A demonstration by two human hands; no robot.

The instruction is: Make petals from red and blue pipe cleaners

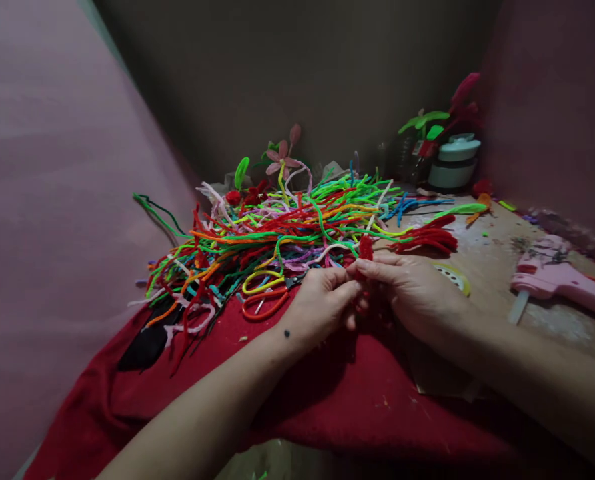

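Between my two hands is a red pipe cleaner, its fuzzy top standing up above my fingertips. My left hand pinches it from the left, thumb and fingers closed. From the right, my right hand grips the same red piece, thumb against the forefinger. My fingers hide most of its lower part. Just left of my left hand lie scissors with one yellow and one red handle loop; their blades run under the hand. A big heap of many-coloured pipe cleaners spreads behind both hands.
A pink glue gun lies at the right, a yellow-rimmed disc beside my right hand. Bundled red pipe cleaners rest nearby. A lidded jar stands at the back right. Red cloth covers the front; pink walls flank both sides.
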